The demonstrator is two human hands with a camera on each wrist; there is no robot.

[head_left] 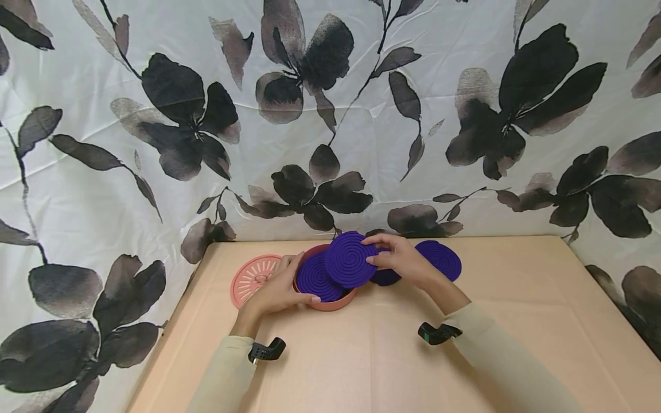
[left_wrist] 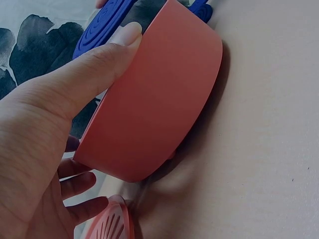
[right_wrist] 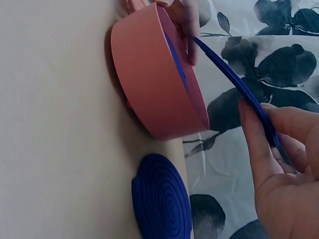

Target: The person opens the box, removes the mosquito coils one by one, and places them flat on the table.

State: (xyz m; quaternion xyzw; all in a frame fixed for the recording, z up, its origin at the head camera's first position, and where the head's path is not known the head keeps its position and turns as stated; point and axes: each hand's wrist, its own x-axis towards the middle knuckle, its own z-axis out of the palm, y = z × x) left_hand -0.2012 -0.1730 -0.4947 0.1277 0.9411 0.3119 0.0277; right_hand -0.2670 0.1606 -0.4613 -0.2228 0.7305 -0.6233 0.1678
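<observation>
A round coral-pink container (head_left: 330, 306) stands near the back of the table, with a purple-blue spiral coaster (head_left: 314, 278) inside it. My left hand (head_left: 277, 291) grips the container's left side. In the left wrist view its thumb lies at the rim of the container (left_wrist: 154, 94), and the other fingers are partly hidden behind the wall. Between thumb and fingers, my right hand (head_left: 400, 261) pinches another spiral coaster (head_left: 351, 260), tilted over the container's right side. The right wrist view shows this held coaster (right_wrist: 239, 85) edge-on, above the container's opening.
Left of the container lies a slotted coral-pink lid (head_left: 252, 281), partly behind my left hand. On the right, one spiral coaster (head_left: 440, 260) lies near the table's back edge, with another (head_left: 386, 277) partly hidden under my right hand. A floral cloth (head_left: 392, 143) hangs behind the table.
</observation>
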